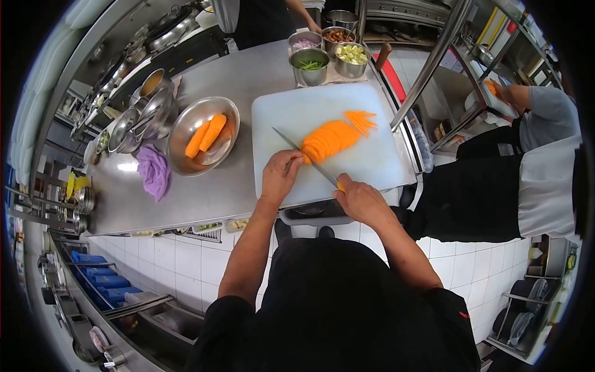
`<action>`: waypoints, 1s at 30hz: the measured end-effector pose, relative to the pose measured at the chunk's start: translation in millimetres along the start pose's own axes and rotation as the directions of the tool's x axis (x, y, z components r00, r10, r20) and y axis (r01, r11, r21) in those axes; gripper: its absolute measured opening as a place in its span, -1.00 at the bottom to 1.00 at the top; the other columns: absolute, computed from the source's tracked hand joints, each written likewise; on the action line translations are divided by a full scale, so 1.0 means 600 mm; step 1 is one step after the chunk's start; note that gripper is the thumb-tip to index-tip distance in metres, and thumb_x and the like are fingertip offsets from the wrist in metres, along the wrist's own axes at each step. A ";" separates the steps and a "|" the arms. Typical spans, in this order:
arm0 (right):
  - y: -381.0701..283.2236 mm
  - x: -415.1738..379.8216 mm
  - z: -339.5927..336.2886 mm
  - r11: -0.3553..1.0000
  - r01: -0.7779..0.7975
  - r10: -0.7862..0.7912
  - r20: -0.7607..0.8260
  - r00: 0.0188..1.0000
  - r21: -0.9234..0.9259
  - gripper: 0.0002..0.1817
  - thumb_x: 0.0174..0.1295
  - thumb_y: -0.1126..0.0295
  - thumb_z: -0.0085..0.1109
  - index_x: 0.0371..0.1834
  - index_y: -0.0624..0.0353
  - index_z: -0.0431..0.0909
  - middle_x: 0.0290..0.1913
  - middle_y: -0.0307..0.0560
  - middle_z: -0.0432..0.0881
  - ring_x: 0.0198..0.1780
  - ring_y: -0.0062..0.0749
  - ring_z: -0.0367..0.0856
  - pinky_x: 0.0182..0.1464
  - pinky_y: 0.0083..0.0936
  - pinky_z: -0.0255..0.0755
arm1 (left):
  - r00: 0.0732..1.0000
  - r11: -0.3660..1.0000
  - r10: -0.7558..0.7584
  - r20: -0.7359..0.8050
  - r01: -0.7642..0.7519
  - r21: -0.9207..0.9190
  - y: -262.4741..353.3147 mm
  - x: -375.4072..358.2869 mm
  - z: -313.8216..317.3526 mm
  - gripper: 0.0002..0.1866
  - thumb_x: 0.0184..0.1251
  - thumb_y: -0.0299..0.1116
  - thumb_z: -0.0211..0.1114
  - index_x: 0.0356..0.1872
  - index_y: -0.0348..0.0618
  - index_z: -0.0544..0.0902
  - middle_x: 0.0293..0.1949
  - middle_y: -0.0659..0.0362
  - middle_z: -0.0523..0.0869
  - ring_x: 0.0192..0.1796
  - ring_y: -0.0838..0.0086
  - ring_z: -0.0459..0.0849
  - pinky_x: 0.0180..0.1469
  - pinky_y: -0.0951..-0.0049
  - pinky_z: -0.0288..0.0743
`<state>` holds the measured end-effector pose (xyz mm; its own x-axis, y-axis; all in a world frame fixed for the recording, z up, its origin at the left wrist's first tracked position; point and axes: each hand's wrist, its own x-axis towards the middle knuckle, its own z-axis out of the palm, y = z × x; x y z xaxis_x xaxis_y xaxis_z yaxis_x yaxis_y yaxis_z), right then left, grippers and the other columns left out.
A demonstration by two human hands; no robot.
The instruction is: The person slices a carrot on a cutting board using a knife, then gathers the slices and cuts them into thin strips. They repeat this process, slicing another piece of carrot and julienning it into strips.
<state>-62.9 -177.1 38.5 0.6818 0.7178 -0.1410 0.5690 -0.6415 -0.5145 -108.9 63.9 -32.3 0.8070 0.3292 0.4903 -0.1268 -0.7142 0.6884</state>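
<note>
On the white cutting board (279,111) lies a row of overlapping orange carrot slices (331,140), with thin carrot strips (361,121) at its far right end. My left hand (282,175) has its fingers closed on the carrot's near left end (305,159). In my right hand (362,199) is the yellow handle of a knife (322,172). The blade slants up and left across the carrot's end, beside my left fingertips, and its tip points to the board's left side. Two peeled carrots (206,135) rest in a metal bowl (175,139) left of the board.
Behind the board stand metal containers (311,75) of chopped food. A purple cloth (153,172) and more bowls (158,111) are on the steel table (204,208) at left. A person (489,180) works at right; another person (263,22) stands across the table.
</note>
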 end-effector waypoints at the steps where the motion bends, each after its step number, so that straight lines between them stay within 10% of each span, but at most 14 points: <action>1: 0.006 0.004 0.006 1.000 0.012 -0.012 -0.025 1.000 0.000 -0.66 0.46 0.22 0.13 0.05 0.27 0.40 -0.34 0.33 0.72 -0.19 0.33 0.72 -0.09 0.18 0.56 | 1.000 1.000 -0.004 0.008 0.004 -0.001 0.000 0.000 0.000 -0.87 0.38 -0.35 0.44 -0.15 -0.14 0.74 -0.15 0.14 0.82 -0.10 0.21 0.77 -0.03 0.29 0.65; 30: -0.050 0.004 -0.034 0.992 0.044 -0.057 -0.106 0.993 -0.118 -0.70 0.45 0.24 0.18 0.02 0.20 0.40 -0.38 0.23 0.71 -0.26 0.26 0.71 -0.21 0.10 0.56 | 0.996 0.994 0.092 -0.004 -0.092 0.054 0.005 0.000 -0.002 -0.88 0.34 -0.43 0.39 -0.14 -0.10 0.70 -0.20 0.11 0.78 -0.09 0.11 0.72 0.00 0.15 0.62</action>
<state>-69.0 -161.7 70.5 0.6936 0.7201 -0.0209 0.6487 -0.6369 -0.4166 -109.9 62.8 -29.5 0.7898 0.2643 0.5535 -0.1689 -0.7738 0.6105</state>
